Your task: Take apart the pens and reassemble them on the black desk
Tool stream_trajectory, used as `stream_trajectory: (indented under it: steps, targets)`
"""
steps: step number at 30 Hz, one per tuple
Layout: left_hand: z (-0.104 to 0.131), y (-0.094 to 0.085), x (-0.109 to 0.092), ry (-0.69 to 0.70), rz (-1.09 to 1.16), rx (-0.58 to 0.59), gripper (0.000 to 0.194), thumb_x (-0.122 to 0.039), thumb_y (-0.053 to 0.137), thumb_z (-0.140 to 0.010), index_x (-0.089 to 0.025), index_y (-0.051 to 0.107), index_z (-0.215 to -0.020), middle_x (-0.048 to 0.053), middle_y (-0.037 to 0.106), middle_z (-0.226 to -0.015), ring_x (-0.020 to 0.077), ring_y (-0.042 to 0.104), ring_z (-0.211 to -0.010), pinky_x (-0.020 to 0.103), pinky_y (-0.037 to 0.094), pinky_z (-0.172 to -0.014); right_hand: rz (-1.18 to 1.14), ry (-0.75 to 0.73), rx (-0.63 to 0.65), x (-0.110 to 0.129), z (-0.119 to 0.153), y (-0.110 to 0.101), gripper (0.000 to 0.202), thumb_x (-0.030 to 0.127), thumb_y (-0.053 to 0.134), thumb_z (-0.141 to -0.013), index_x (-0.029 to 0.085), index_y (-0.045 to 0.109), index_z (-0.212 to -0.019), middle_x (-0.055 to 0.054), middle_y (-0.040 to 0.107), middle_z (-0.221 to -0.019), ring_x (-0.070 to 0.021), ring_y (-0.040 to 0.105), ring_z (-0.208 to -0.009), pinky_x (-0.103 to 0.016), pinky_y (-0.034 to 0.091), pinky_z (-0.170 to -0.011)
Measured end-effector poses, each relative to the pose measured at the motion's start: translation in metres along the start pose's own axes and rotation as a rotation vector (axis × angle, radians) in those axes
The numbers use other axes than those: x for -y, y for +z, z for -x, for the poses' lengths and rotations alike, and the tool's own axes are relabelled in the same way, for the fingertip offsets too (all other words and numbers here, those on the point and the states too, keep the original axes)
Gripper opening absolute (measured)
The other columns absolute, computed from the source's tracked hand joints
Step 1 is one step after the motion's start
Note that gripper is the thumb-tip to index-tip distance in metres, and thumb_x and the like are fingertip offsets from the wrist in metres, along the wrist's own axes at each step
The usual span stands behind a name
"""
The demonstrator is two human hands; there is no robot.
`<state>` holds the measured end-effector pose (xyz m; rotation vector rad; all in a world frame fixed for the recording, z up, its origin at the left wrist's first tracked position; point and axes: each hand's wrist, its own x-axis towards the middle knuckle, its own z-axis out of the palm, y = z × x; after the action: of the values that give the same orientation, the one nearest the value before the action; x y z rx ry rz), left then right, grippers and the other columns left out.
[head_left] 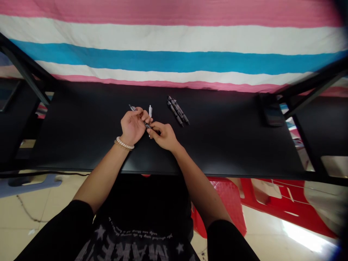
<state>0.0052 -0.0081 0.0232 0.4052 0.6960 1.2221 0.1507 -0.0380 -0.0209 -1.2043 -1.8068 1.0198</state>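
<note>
A slim pen (147, 125) slants between my two hands, its thin tip end sticking out past the fingers at the upper left. My left hand (133, 125), palm turned up and with a beaded band at the wrist, has its fingers curled round the pen. At the pen's lower end, my right hand (164, 136) pinches it between thumb and fingers. Just beyond the left fingertips lies a short white pen-like piece (150, 110), partly hidden by them. Several grey and black pens (178, 110) lie side by side to the right of my hands.
The black table (231, 145) has a striped pink, white and blue cloth (174, 59) along its back. A dark flat object (270, 110) lies at the right end, by the metal frame. Red plastic stools (223, 203) stand below the front edge.
</note>
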Motion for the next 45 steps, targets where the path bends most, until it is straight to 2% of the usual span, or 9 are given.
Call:
stream_trajectory:
  steps: [3,5,8,11,15,21,28,38,45]
  targets:
    - [-0.004,-0.003,0.005,0.082,-0.067,0.04,0.028,-0.039,0.051,-0.09,-0.018,0.068,-0.086,0.009,0.071,-0.092,0.0221,0.069,-0.094,0.035,0.053,-0.087,-0.087,0.007,-0.105,-0.004,-0.002,0.002,0.028,0.044,0.054,-0.098,0.019,0.065,-0.094,0.001,0.064,-0.065,-0.0127,0.058,-0.056,-0.026,0.042,-0.06]
    - [-0.007,-0.005,0.008,0.099,-0.13,0.036,0.038,-0.048,0.05,-0.09,-0.017,0.071,-0.095,0.012,0.074,-0.108,0.0251,0.067,-0.111,0.036,0.051,-0.095,-0.081,0.039,-0.21,-0.007,-0.003,0.003,0.03,0.047,0.054,-0.098,0.019,0.065,-0.096,0.001,0.061,-0.064,-0.0128,0.056,-0.055,-0.027,0.041,-0.057]
    - [-0.012,-0.009,0.013,0.087,-0.214,0.002,0.046,-0.057,0.052,-0.09,-0.016,0.073,-0.097,0.013,0.073,-0.116,0.026,0.064,-0.119,0.036,0.047,-0.102,-0.027,0.097,-0.316,-0.01,-0.005,0.004,0.03,0.047,0.054,-0.098,0.02,0.065,-0.096,0.002,0.059,-0.062,-0.0132,0.053,-0.053,-0.028,0.038,-0.055]
    - [-0.015,-0.014,0.019,0.092,-0.289,0.013,0.036,-0.049,0.061,-0.088,-0.015,0.074,-0.094,0.013,0.074,-0.112,0.0241,0.066,-0.115,0.037,0.046,-0.104,0.008,0.119,-0.327,-0.01,-0.007,0.004,0.027,0.044,0.055,-0.098,0.02,0.065,-0.094,0.002,0.058,-0.06,-0.0134,0.052,-0.052,-0.028,0.037,-0.055]
    - [-0.018,-0.022,0.027,0.198,-0.488,0.021,0.015,-0.021,0.069,-0.079,-0.017,0.077,-0.091,0.009,0.076,-0.102,0.0196,0.069,-0.102,0.034,0.048,-0.101,0.05,0.124,-0.307,-0.009,-0.008,0.003,0.023,0.04,0.055,-0.098,0.02,0.065,-0.095,0.002,0.06,-0.062,-0.0136,0.054,-0.054,-0.027,0.036,-0.057]
    - [-0.024,-0.036,0.034,0.335,-0.875,0.047,0.028,-0.005,0.061,-0.077,-0.017,0.076,-0.096,0.007,0.077,-0.102,0.0186,0.071,-0.097,0.038,0.054,-0.097,0.162,0.157,-0.306,-0.005,-0.008,0.003,0.022,0.038,0.05,-0.101,0.02,0.063,-0.097,0.001,0.066,-0.066,-0.0146,0.059,-0.058,-0.027,0.038,-0.061]
    - [-0.019,-0.036,0.039,0.587,-1.232,0.162,0.028,-0.005,0.057,-0.082,-0.015,0.072,-0.103,0.011,0.072,-0.113,0.0195,0.07,-0.1,0.036,0.059,-0.091,0.264,0.158,-0.291,-0.009,-0.01,0.004,0.023,0.035,0.046,-0.101,0.02,0.063,-0.098,-0.002,0.07,-0.073,-0.0179,0.063,-0.064,-0.027,0.037,-0.062]
    - [-0.013,-0.032,0.036,0.695,-1.505,0.198,0.023,-0.009,0.057,-0.088,-0.013,0.069,-0.107,0.013,0.072,-0.11,0.0236,0.068,-0.099,0.041,0.056,-0.092,0.29,0.199,-0.303,-0.007,-0.01,0.004,0.021,0.032,0.048,-0.101,0.019,0.064,-0.104,-0.002,0.071,-0.076,-0.0184,0.066,-0.068,-0.027,0.04,-0.065]
    - [-0.009,-0.03,0.034,0.666,-1.625,0.211,0.019,-0.014,0.063,-0.088,-0.014,0.071,-0.106,0.01,0.073,-0.101,0.021,0.066,-0.085,0.035,0.055,-0.081,0.576,0.339,-0.281,0.002,-0.008,-0.002,0.031,0.036,0.042,-0.104,0.017,0.064,-0.116,-0.007,0.075,-0.082,-0.0227,0.07,-0.077,-0.028,0.043,-0.068]
